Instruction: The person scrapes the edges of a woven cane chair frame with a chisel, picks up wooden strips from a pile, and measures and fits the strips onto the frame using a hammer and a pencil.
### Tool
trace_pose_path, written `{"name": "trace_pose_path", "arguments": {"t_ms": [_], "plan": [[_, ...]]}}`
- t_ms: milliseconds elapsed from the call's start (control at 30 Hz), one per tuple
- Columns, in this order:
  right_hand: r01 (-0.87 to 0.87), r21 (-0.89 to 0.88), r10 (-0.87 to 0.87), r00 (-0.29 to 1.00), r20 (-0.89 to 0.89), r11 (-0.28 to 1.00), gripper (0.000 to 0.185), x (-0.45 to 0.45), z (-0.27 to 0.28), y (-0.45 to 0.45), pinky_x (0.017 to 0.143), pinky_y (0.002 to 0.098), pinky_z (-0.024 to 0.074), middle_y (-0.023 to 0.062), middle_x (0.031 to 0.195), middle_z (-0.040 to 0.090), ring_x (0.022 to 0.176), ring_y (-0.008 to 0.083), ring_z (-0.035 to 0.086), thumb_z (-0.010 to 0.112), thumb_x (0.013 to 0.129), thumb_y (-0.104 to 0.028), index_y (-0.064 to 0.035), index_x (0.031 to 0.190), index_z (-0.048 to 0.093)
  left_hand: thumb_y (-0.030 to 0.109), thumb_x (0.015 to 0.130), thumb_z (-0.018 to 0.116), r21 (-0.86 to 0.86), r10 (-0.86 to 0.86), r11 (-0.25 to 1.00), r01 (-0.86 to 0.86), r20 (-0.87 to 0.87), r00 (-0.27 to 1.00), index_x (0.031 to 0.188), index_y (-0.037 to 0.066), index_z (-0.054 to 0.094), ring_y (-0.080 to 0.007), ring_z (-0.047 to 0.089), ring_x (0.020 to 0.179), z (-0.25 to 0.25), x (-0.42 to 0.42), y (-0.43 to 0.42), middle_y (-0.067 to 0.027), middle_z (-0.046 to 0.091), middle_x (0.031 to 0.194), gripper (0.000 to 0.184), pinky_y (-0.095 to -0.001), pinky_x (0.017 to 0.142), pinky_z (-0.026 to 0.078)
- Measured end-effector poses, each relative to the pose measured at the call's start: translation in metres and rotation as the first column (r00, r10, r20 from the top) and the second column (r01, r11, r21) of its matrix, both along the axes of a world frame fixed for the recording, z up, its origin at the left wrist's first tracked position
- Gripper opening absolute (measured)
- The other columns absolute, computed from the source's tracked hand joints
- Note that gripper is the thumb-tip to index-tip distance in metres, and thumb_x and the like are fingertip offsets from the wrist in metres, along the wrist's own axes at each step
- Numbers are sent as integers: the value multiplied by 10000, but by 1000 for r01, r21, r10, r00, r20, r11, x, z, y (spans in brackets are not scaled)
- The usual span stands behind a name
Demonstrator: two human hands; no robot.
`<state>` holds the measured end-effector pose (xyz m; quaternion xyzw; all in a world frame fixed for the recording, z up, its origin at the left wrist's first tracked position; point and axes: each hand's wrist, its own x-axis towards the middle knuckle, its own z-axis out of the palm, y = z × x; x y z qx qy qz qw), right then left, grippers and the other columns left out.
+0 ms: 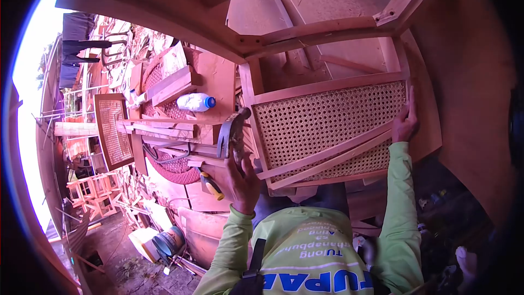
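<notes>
Shirt (305, 226) reads "TUPAD"; left fingers (233, 172) grip a hammer (224, 135), right fingers (412, 105) a cane panel (322, 114).

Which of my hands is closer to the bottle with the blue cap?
Left. Your left hand, holding the hammer, is below and right of the bottle in view; your right hand is farther off, at the right edge of the cane panel.

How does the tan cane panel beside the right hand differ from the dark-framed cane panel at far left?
The tan cane panel looks larger and wider than tall; the dark-framed cane panel looks smaller and taller than wide. The right hand touches the first's edge; no hand touches the second. Both are framed mesh rectangles.
</notes>
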<state>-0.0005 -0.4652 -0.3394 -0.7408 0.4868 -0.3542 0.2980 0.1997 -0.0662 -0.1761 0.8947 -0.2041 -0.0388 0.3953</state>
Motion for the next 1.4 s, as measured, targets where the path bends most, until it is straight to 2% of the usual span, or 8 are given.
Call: {"name": "trace_pose_path", "arguments": {"t_ms": [67,100,200,633,733,900,1300,1400], "plan": [[-1,6,1,1000,2,1000,552,-1,0,-1,1161,409,530,199,1598,653,1469,344,642,433,1133,4,-83,1666,549,74,1169,541,-2,-24,1000,24,-22,999,1732,50,375,-168,674,1046,-2,-4,-3,-164,680,1337,587,-321,920,570],[-12,-25,12,1000,22,1000,562,0,-1,-2,1144,409,536,208,1583,663,1453,352,655,440,1126,11,-102,1663,560,58,1161,554,-15,9,1000,-10,-61,998,1625,1,420,-275,732,1066,-2,-7,-8,-187,733,1219,486,-404,936,582],[-22,-38,22,1000,15,999,582,-4,-7,-5,1134,403,540,216,1573,668,1441,360,665,445,1114,26,-122,1663,565,60,1170,533,-6,6,1000,-6,-66,998,1629,3,410,-276,726,1099,-6,-10,-9,-198,718,1259,479,-401,947,579],[15,-65,-12,999,48,998,496,-1,-6,-3,1089,382,557,156,1553,697,1403,341,694,507,1154,-61,-146,1631,611,24,1163,477,-94,-20,996,5,-165,986,1767,4,188,-253,637,1214,-2,-14,-24,-213,479,1599,670,-387,1066,535],[7,-76,-3,999,54,997,490,-1,-6,-2,1088,380,559,158,1551,699,1400,328,698,512,1156,-66,-139,1630,612,16,1156,477,-85,2,996,-25,-252,968,1765,-11,185,-324,616,1327,1,-20,-28,-248,451,1643,676,-425,1142,497],[9,-93,-1,997,79,996,486,1,-6,-3,1066,379,568,162,1521,721,1382,320,712,523,1155,-74,-145,1626,619,-12,1134,478,-4,-92,996,91,-40,995,1756,-45,195,-450,461,1553,-17,-9,-42,-319,387,1717,684,-479,1272,375],[16,-65,-11,996,84,998,497,0,-6,-2,1039,381,574,187,1504,722,1361,347,721,517,1153,-78,-167,1633,613,37,1150,488,-39,-124,992,123,-34,992,1746,-56,220,-453,384,1632,-19,-3,-43,-330,368,1745,660,-479,1326,315],[34,-30,-35,999,-31,999,505,-5,-9,-3,1044,379,571,181,1514,720,1373,326,715,505,1152,-56,-159,1634,610,22,1145,489,38,-126,991,125,21,992,1744,-58,216,-475,372,1636,5,-7,-51,-339,363,1747,663,-480,1327,316]]}}
